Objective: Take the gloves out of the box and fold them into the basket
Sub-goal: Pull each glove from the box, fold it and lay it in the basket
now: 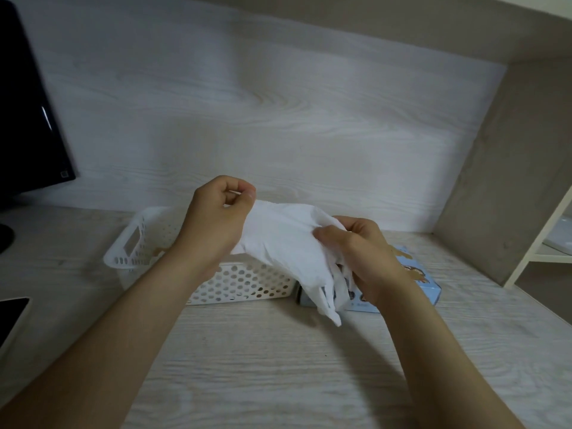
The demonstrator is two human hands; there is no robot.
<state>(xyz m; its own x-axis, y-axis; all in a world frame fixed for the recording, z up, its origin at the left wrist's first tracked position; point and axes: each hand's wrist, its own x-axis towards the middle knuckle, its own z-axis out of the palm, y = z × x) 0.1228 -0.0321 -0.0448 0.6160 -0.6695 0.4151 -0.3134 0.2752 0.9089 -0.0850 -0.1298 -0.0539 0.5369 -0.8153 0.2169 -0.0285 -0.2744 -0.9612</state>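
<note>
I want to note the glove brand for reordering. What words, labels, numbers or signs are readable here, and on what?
No text here can be read.
light blue box: coloured print on its top and front, too blurred to read, partly hidden by the right hand and the white glove.
monitor: a small square mark at its lower corner, too small to read.
basket: no text seen.
</note>
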